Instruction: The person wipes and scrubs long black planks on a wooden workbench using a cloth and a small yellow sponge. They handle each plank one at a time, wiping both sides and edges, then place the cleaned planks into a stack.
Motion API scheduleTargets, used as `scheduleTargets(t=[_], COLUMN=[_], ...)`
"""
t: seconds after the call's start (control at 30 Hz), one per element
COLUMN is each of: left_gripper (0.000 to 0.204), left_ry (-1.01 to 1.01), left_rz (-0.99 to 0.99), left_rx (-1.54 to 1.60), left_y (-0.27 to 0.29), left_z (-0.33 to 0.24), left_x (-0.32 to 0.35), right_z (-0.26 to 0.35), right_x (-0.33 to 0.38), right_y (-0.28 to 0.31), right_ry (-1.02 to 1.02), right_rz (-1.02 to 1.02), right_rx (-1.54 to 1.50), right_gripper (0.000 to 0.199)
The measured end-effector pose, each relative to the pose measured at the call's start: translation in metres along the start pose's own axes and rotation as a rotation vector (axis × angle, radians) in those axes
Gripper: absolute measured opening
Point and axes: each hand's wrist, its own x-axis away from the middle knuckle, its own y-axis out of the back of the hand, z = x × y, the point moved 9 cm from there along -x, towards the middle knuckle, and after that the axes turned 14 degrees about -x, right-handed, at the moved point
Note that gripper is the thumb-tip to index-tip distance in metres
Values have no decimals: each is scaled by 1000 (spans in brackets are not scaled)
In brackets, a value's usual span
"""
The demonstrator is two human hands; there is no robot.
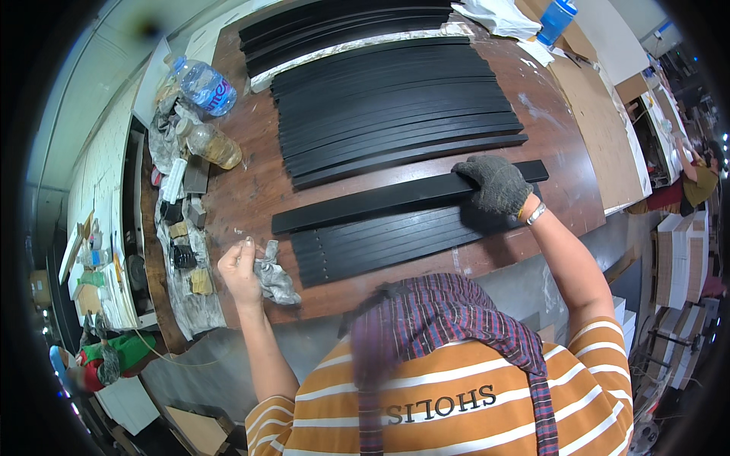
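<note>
My right hand, in a dark grey knit glove, grips a long black board near its right end. The board lies slantwise over a row of flat black strips, which has a line of small holes or dots near its left end. My bare left hand is raised at the table's near left, fingers curled and thumb and fingertips pinched together. Whatever they hold is too small to make out. A crumpled grey rag is right beside this hand, seemingly touching it.
More black strips lie side by side across the brown table. Along its left edge are a water bottle, a bottle of yellowish liquid and small blocks on stained cloth. A blue bottle stands far right. Other people work at both sides.
</note>
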Motion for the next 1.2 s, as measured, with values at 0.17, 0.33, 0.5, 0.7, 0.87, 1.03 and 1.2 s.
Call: scheduleTargets(t=[0.17,0.33,0.5,0.7,0.87,1.03,1.2], left_gripper=[30,24,27,29,30,30,31], left_ry=[20,68,100,95,125,148,144], left_rz=[20,30,60,56,34,43,47], left_rx=[21,13,5,-37,-81,-74,-60], left_y=[-5,-10,-20,-22,-16,-18,-24], left_z=[7,16,22,24,33,40,42], left_x=[12,17,18,17,17,16,15], right_z=[-45,-67,-74,-79,-76,-58,-49], right_x=[-22,-37,-46,-56,-55,-51,-50], right_y=[-23,-27,-28,-28,-28,-26,-4], right_ry=[-96,-119,-207,-256,-268,-179,-138], right_rz=[111,89,25,-27,4,96,24], right_rx=[10,-6,128,230,235,206,-10], right_gripper=[47,42,35,24,23,27,41])
